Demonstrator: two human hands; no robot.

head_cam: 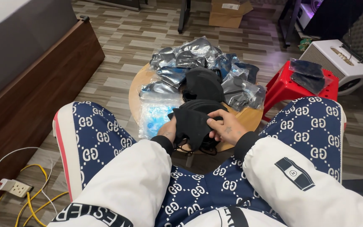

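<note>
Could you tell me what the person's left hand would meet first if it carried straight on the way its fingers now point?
Probably the right hand. The left hand points rightward across the black mask that both hands grip, so past the fabric it would likely reach those fingers, though depth is hard to judge.

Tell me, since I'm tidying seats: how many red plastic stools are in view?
1: a red plastic stool stands on the floor right of the round wooden table, with dark bagged items on it. Others may be hidden.

A black cloth face mask hung limp and crumpled at the near edge of the round table, its thin ear loops dangling below, pinched from both sides.
</note>
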